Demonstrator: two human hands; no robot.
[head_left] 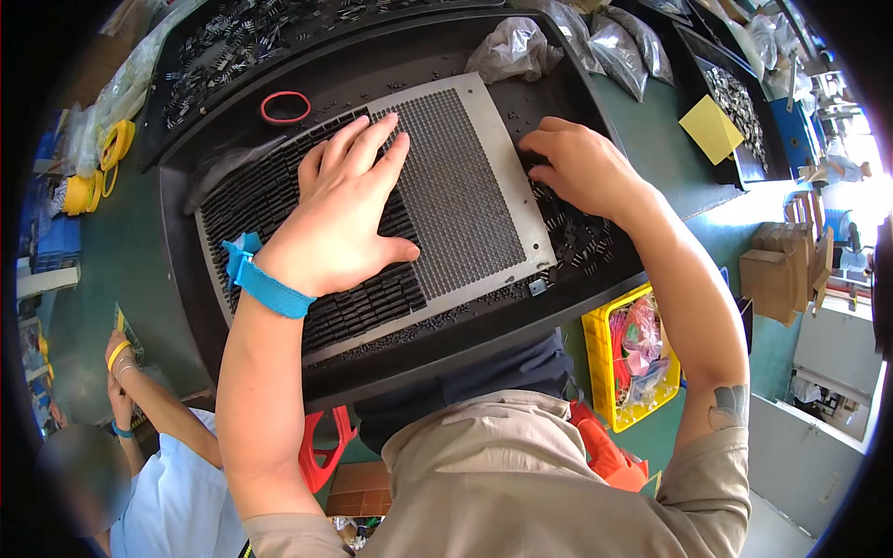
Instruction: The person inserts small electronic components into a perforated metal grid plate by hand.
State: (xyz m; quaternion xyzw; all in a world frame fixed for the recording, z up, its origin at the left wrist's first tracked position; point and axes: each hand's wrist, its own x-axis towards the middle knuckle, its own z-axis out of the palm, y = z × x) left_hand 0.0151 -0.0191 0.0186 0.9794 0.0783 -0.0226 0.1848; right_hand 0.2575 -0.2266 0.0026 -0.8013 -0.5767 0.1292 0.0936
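My left hand [344, 209] lies spread over a grey perforated metal plate [488, 139], fingers apart and holding nothing that I can see. Beneath it, rows of small black rectangular parts [349, 312] cover the plate's left part; the holes on its right part are bare. Just past the plate's right edge, my right hand [581, 167] has bent fingers, with a gap between thumb and forefinger. Nothing shows in that gap, though the palm side is hidden. Below this hand, loose black parts with metal pins [581, 237] lie in the black tray [446, 349].
A red rubber band [285, 107] and a clear plastic bag [516, 51] lie in the tray. Another tray of black parts [233, 46] stands behind. A yellow basket [600, 372] is at lower right, yellow tape rolls [82, 193] at left. Another person [177, 493] works at lower left.
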